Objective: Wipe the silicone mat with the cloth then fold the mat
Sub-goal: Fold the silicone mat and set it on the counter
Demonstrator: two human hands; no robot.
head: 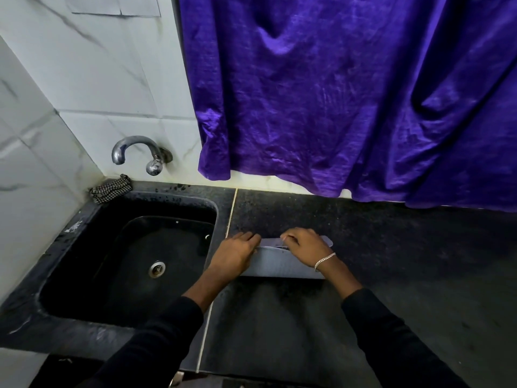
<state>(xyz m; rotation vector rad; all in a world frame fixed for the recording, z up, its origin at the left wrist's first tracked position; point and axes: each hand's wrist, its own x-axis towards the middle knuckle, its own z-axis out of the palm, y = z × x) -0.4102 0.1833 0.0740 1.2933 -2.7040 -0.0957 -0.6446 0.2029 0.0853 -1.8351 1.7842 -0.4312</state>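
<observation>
Black stone worktop runs under a purple curtain, with a sink set into its left part and a tap on the tiled wall behind the sink.

**Position of parts**
- Mat: grey, flat on the worktop, just right of the sink. Its long axis runs left to right, parallel to the sink's near rim. At least two layers show at its far edge, so one fold appears made.
- Cloth: checked, bunched at the sink's far left corner, well apart from the mat and both hands.

**State of hands**
- Left hand: at the mat's end nearest the sink, fingertips touching the far edge. Whether it pinches or only presses cannot be told.
- Right hand: further from the sink, fingers curled over the upper layer's far edge and gripping it.

**Assessment**
Wiping is judged complete; folding is in hand. Both hands sit on the far long edge, evenly spaced, with the mat lying toward the person. The next fold most likely turns on that long axis. Neither hand is placed for an end-to-end fold.
</observation>
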